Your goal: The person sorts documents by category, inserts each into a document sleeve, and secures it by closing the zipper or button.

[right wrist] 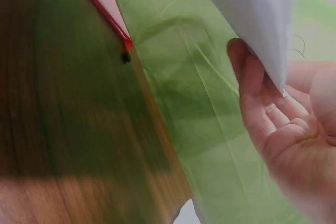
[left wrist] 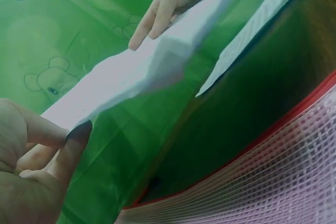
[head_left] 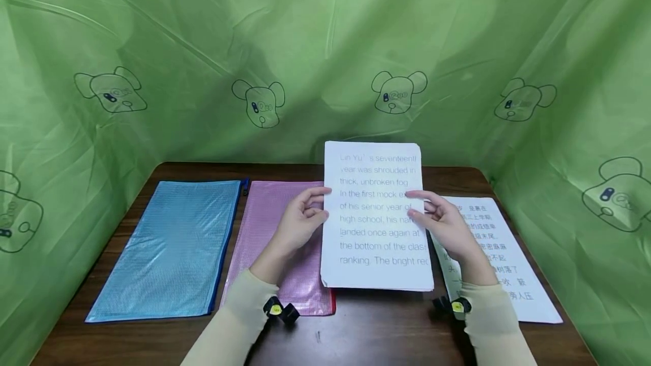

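Observation:
A stack of white paper sheets (head_left: 373, 275) printed with large English text is held up off the table, tilted toward the head camera. My left hand (head_left: 302, 219) pinches its left edge between thumb and fingers. The left wrist view shows this pinch too, with the sheets (left wrist: 121, 77) seen nearly edge-on. On the opposite edge my right hand (head_left: 447, 225) grips the stack, thumb in front and fingers partly behind. In the right wrist view the curled fingers of the right hand (right wrist: 289, 124) lie against the paper (right wrist: 257, 14).
A blue mesh zip pouch (head_left: 168, 247) lies at the left of the wooden table (head_left: 376, 332). Beside it is a pink mesh pouch (head_left: 274, 202), partly under my left arm. Sheets with Chinese text (head_left: 529, 292) lie at the right. A green cloth (head_left: 325, 27) surrounds the table.

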A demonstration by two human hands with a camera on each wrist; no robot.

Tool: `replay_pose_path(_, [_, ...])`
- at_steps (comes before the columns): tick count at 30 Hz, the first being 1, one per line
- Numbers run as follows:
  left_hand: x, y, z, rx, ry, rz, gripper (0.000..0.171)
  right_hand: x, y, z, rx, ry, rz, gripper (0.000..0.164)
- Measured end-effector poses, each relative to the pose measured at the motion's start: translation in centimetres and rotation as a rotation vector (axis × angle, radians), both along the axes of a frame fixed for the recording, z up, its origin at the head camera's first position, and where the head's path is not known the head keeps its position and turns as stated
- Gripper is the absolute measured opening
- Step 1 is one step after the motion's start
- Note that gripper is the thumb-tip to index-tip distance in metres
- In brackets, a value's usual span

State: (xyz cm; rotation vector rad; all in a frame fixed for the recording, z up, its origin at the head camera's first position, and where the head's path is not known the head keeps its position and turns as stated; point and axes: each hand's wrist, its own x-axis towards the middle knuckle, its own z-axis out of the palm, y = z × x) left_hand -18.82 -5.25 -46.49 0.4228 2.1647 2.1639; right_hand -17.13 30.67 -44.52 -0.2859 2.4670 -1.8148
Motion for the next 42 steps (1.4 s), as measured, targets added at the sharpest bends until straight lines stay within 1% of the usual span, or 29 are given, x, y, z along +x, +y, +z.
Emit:
replay_pose_path(4, [0.0,-0.4,0.4,-0.001,0.003,-0.015,0.051,0.0,-0.6,0.1,-0.031,0.007,-0.052,0.045])
replay_pose_path(8, [0.1,-0.7,0.6,0.019,0.006,-0.054,0.05,-0.1,-0.6,0.1,-0.072,0.031,-0.092,0.045])
replay_pose_path(11, [0.1,-0.9,0.7,0.013,0.013,-0.097,0.05,-0.1,-0.3,0.1,-0.076,0.034,-0.092,0.045])
replay_pose_path(13, [0.1,-1.1,0.7,-0.013,0.019,-0.119,0.049,0.0,0.0,0.1,-0.058,0.026,-0.086,0.045])
replay_pose_path(16, [-0.1,-1.3,0.6,-0.08,0.04,-0.124,0.048,0.0,0.6,0.1,-0.022,0.003,-0.073,0.045])
replay_pose_path(18, [-0.3,-1.6,0.3,-0.147,0.049,-0.107,0.047,0.0,1.0,0.1,0.002,-0.016,-0.064,0.044])
replay_pose_path(20, [-0.4,-1.7,-0.1,-0.241,0.049,-0.083,0.048,0.0,1.4,0.1,0.029,-0.035,-0.056,0.043])
replay_pose_path(22, [-0.5,-1.7,-0.6,-0.339,0.043,-0.073,0.05,-0.1,1.8,0.0,0.064,-0.042,-0.05,0.043])
replay_pose_path(24, [-0.4,-1.5,-1.3,-0.437,0.048,-0.077,0.053,-0.2,2.2,-0.1,0.092,-0.054,-0.045,0.043])
replay_pose_path(27, [-0.1,-0.8,-2.1,-0.523,0.057,-0.098,0.058,-0.2,2.8,-0.3,0.121,-0.078,-0.038,0.044])
replay_pose_path(30, [0.2,-0.1,-2.7,-0.582,0.085,-0.111,0.061,-0.3,3.6,-0.5,0.113,-0.117,-0.024,0.044])
replay_pose_path(33, [0.6,0.4,-3.0,-0.642,0.107,-0.111,0.064,-0.3,4.3,-0.8,0.106,-0.138,-0.007,0.044])
replay_pose_path(36, [0.8,0.6,-3.3,-0.683,0.086,-0.1,0.072,-0.3,4.9,-1.0,0.104,-0.151,0.008,0.043])
replay_pose_path(40, [0.9,0.8,-3.7,-0.7,0.044,-0.084,0.079,-0.3,5.4,-1.0,0.078,-0.19,0.02,0.044])
replay_pose_path(42, [0.9,0.9,-3.8,-0.712,0.044,-0.084,0.08,-0.2,5.6,-1.0,0.061,-0.214,0.022,0.044])
